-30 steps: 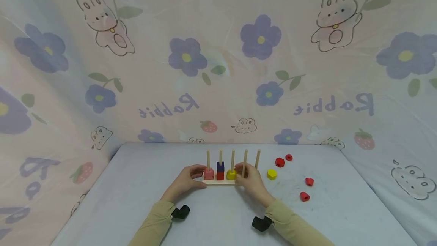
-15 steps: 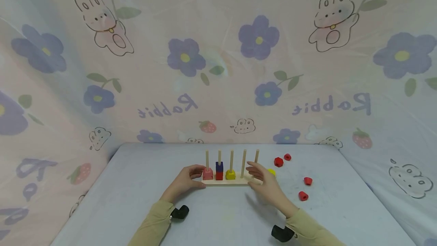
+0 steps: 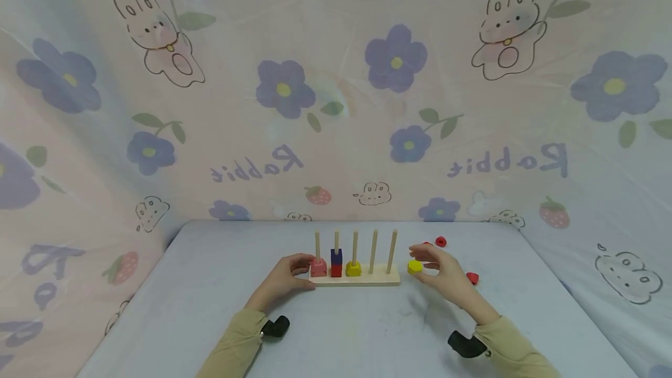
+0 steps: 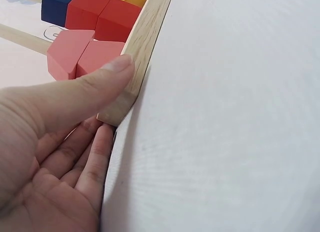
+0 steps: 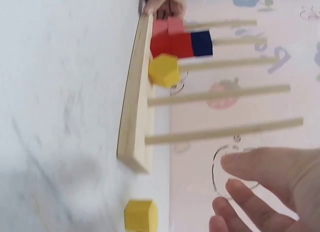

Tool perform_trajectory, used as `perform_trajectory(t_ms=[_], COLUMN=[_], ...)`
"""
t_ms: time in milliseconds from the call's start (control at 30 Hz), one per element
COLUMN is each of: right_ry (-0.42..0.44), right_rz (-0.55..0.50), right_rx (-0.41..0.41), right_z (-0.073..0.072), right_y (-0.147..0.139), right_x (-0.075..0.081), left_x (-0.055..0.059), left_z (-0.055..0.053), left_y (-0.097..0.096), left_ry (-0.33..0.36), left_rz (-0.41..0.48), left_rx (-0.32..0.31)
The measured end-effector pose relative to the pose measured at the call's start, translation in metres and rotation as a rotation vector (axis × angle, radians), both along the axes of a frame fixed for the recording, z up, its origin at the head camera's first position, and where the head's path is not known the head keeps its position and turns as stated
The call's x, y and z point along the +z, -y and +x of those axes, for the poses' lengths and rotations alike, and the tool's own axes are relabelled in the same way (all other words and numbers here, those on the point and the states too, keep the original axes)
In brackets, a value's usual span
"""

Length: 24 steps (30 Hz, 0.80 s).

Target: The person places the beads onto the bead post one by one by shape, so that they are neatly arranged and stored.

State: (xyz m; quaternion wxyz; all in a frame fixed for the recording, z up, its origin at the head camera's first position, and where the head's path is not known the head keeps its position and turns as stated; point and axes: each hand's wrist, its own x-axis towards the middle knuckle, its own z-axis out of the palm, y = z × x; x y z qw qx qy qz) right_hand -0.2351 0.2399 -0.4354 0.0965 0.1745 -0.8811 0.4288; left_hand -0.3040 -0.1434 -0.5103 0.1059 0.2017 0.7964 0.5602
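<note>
A wooden peg stacker (image 3: 382, 278) with several upright pegs stands at the table's middle. My left hand (image 3: 284, 277) grips its left end, the thumb (image 4: 112, 72) on the front edge and the fingers at the end and behind. Pink blocks (image 4: 100, 57) sit on the leftmost peg. Beside them, red blocks (image 4: 89, 11) carry a dark blue block (image 5: 202, 43) on top. A yellow block (image 3: 353, 270) is on the middle peg. My right hand (image 3: 447, 273), thumb and fingers apart, reaches around a loose yellow hexagonal block (image 5: 141, 215) on the table, with a gap showing in the right wrist view.
Red blocks lie to the right of the stacker: one at the back (image 3: 441, 241), and another red block (image 3: 472, 278) beside my right wrist. The right hand partly hides one more. A patterned cloth (image 3: 336, 133) hangs behind the white table (image 3: 210, 284).
My right hand has left the middle of the stacker and moved right, past its end, to the loose yellow block. My left hand stays on the left end.
</note>
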Motion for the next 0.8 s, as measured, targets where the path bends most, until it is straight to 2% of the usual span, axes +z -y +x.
perform_trajectory(t_ms=[167, 367, 800], right_ry=[0.029, 0.061, 0.141], right_rz=[0.055, 0.075, 0.15], right_rx=[0.038, 0.069, 0.058], right_z=[-0.013, -0.029, -0.049], right_y=[-0.014, -0.022, -0.027], right_x=[-0.007, -0.02, -0.033], left_x=[0.0, 0.001, 0.001], left_z=[0.0, 0.0, 0.0], left_y=[0.0, 0.001, 0.0], left_ry=[-0.001, 0.007, 0.018], left_rz=[-0.001, -0.004, -0.016], left_rx=[-0.003, 0.003, 0.019])
